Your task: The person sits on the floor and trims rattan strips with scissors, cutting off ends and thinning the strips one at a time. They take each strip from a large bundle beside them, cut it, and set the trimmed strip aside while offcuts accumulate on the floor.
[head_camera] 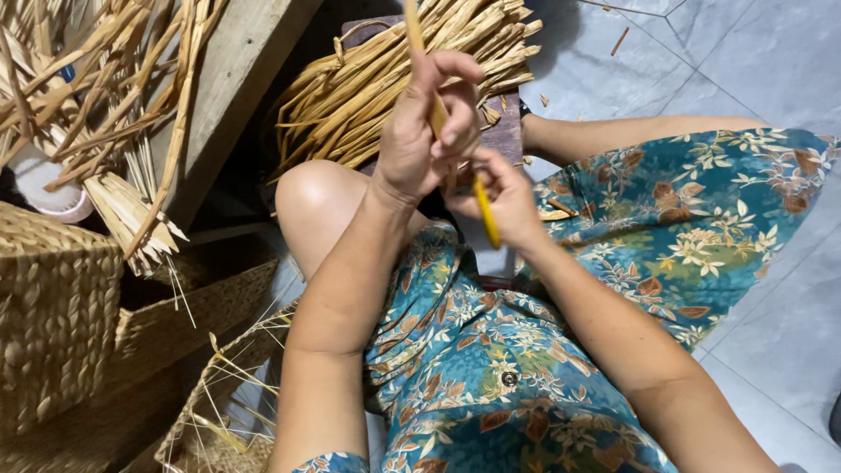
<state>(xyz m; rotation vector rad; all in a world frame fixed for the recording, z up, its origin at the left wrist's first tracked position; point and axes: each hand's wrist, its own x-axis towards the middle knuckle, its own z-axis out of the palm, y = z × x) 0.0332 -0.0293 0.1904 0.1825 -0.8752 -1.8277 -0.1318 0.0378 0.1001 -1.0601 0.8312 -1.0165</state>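
My left hand (427, 131) is raised in front of me and pinches a long tan straw strip (413, 31) that runs up past the top edge. Just below and to the right, my right hand (501, 194) grips a yellow-handled tool (486, 212) whose handle points down; its tip is hidden between my hands, touching the strip. Behind my hands lies a tied bundle of straw strips (377, 88) on a dark board. My lap is covered by a blue flowered dress (491, 350).
A woven straw basket (53, 298) stands at the left, with an unfinished woven piece with loose strands (228, 394) beside my left arm. More loose straw (96, 79) hangs over a wooden plank (232, 79) at upper left. Grey floor tiles (771, 70) lie to the right.
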